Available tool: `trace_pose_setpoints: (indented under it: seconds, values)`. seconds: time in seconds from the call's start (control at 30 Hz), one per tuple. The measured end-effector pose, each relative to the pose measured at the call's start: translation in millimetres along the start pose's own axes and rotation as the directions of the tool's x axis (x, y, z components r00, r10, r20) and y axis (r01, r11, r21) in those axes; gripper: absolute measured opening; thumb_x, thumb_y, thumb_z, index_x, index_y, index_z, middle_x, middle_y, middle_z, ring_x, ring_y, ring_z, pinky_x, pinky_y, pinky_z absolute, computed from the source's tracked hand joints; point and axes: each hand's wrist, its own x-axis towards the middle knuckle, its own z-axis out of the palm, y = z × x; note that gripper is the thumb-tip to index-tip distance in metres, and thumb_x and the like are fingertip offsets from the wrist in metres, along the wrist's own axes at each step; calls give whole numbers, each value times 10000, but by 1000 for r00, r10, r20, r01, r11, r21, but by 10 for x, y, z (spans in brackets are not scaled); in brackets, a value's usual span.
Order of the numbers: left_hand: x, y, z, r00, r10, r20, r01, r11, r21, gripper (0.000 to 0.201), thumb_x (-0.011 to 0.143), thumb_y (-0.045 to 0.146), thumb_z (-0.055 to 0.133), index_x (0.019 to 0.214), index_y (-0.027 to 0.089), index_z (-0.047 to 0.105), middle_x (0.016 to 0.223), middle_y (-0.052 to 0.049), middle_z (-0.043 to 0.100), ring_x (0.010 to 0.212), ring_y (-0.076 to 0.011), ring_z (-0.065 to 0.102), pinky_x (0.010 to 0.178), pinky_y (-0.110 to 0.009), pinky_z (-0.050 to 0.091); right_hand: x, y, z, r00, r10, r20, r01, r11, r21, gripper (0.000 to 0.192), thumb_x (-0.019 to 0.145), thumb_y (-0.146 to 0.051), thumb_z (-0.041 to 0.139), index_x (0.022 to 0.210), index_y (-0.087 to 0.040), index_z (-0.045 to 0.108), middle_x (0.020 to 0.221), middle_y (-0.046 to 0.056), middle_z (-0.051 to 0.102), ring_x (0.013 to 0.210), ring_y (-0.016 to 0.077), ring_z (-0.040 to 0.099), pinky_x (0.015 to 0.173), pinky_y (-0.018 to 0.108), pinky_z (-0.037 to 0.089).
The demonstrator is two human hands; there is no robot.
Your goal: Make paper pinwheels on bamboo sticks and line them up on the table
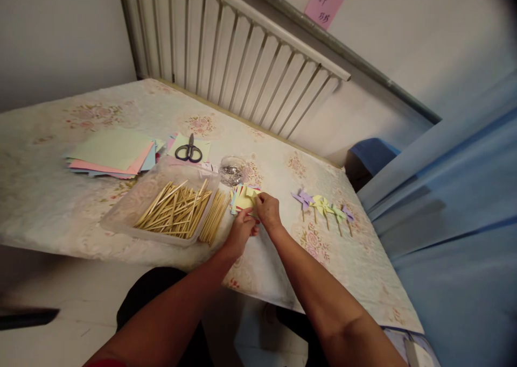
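Paper point(243, 199): a yellow piece atop a small stack on the table point(52, 205), beside the tray of sticks point(177, 211).
Right hand point(267, 210): pinched the paper's right edge.
Left hand point(241, 232): fingers curled at its lower edge, touching.

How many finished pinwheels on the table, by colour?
Purple pinwheels: 2
Yellow pinwheel: 1
Green pinwheel: 1
Total: 4
Not counted: the folded paper pieces under the left hand and right hand.

Matt paper squares point(243, 199) — wooden sticks point(177, 212)
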Motion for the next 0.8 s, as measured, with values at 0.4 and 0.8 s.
trace_pose_setpoints:
  seconds: [0.4, 0.8]
  values:
    - [-14, 32, -15, 997, -69, -22, 71, 994, 83, 783, 705, 212, 598, 1431, 122, 320, 915, -54, 652, 600, -86, 555, 617, -235, 468, 113, 511, -365, 942, 311, -128, -205, 833, 514, 186, 694, -332, 513, 565, -200, 532, 507, -55, 477, 519, 117, 433, 512, 226, 333]
    - [-97, -17, 60, 955, -181, 237, 136, 971, 194, 273, 736, 273, 641, 957, 133, 562, 814, -44, 645, 617, -123, 621, 638, -279, 484, -301, 788, -665, 860, 474, 188, -371, 327, 869, 237, 555, -326, 709, 604, -189, 523, 527, -64, 518, 471, 90, 470, 516, 234, 434]
